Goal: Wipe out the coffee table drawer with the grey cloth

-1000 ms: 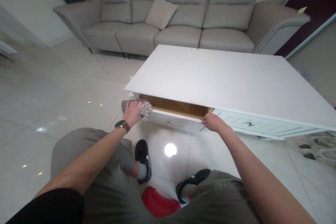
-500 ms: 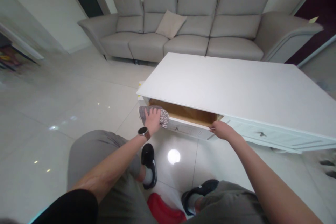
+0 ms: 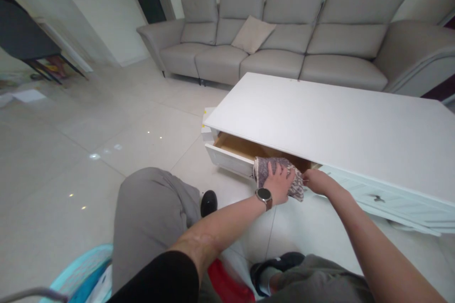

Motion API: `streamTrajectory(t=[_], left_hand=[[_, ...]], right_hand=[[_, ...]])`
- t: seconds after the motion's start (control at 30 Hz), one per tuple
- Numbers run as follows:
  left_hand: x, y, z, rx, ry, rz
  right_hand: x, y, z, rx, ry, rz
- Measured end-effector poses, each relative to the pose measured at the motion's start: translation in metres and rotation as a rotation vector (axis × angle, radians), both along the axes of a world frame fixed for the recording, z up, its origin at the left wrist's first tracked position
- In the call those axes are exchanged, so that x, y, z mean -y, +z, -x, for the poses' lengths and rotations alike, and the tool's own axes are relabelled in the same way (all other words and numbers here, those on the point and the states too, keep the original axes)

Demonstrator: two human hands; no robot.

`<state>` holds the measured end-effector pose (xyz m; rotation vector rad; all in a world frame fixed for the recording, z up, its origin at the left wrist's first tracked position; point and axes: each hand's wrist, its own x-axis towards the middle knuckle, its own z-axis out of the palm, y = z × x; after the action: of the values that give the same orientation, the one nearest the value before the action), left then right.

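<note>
My left hand [image 3: 278, 183], with a watch on its wrist, presses a patterned grey cloth [image 3: 293, 182] against the front edge of an open drawer [image 3: 229, 158]. The drawer has a white front and a wooden inside, and it sits under the white coffee table [image 3: 337, 125]. Fingers of the left hand lie curled over the cloth. My right hand [image 3: 316, 182] grips the drawer's front edge just right of the cloth, fingers closed on it.
A grey sofa [image 3: 284, 42] with a loose cushion [image 3: 253, 33] stands behind the table. A second, closed drawer [image 3: 380, 197] is to the right. Glossy tiled floor spreads to the left. My knees and black shoes are below; a red thing [image 3: 222, 284] and a light blue basket [image 3: 81, 277] lie near me.
My left hand has slid the cloth along the drawer front from its left corner to the right, up beside my right hand. The view has swung left.
</note>
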<state>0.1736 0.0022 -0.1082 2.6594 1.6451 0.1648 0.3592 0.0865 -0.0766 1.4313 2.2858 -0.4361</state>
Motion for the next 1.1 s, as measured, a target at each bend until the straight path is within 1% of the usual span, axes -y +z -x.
streamTrajectory(t=[0.07, 0.13, 0.23, 0.33, 0.43, 0.5, 0.57, 0.63, 0.67, 0.73, 0.8, 0.87, 0.93, 1.0, 1.1], left_hand=[[-0.003, 0.002, 0.017, 0.028, -0.056, -0.006], [-0.006, 0.004, 0.040, 0.061, -0.082, -0.002], [-0.013, 0.007, 0.083, 0.088, -0.042, 0.013], [-0.018, 0.011, 0.137, 0.074, 0.068, 0.033], [-0.025, 0.015, 0.198, 0.041, 0.256, 0.091], [-0.031, 0.016, 0.235, 0.018, 0.379, 0.127], [-0.038, 0.017, 0.261, 0.003, 0.455, 0.162], [-0.042, 0.016, 0.272, -0.013, 0.495, 0.173], [-0.043, 0.016, 0.272, -0.022, 0.508, 0.166], [-0.042, 0.014, 0.263, -0.036, 0.517, 0.137], [-0.039, 0.011, 0.245, -0.041, 0.503, 0.103], [-0.034, 0.008, 0.221, -0.037, 0.461, 0.074], [-0.030, 0.006, 0.193, -0.027, 0.410, 0.058], [-0.025, 0.005, 0.159, -0.006, 0.360, 0.058], [-0.020, 0.004, 0.096, 0.046, 0.274, 0.053]], right_hand=[[0.001, 0.001, 0.001, -0.016, -0.002, -0.002], [0.004, 0.002, 0.001, -0.038, -0.016, -0.009], [0.008, 0.000, 0.001, -0.049, -0.049, -0.026], [0.013, -0.001, 0.001, -0.069, -0.080, -0.051], [0.013, 0.002, -0.006, -0.158, -0.085, -0.032], [0.009, 0.005, -0.017, -0.224, -0.090, 0.000], [0.005, 0.007, -0.032, -0.228, -0.135, 0.025], [0.002, 0.009, -0.046, -0.165, -0.211, 0.042], [0.002, 0.010, -0.052, -0.130, -0.242, 0.047], [0.002, 0.010, -0.058, -0.087, -0.283, 0.059], [0.004, 0.011, -0.059, -0.082, -0.302, 0.103], [0.004, 0.011, -0.056, -0.088, -0.310, 0.155], [0.004, 0.011, -0.053, -0.082, -0.301, 0.171], [0.002, 0.011, -0.052, -0.064, -0.282, 0.160], [-0.001, 0.011, -0.051, -0.032, -0.265, 0.161]])
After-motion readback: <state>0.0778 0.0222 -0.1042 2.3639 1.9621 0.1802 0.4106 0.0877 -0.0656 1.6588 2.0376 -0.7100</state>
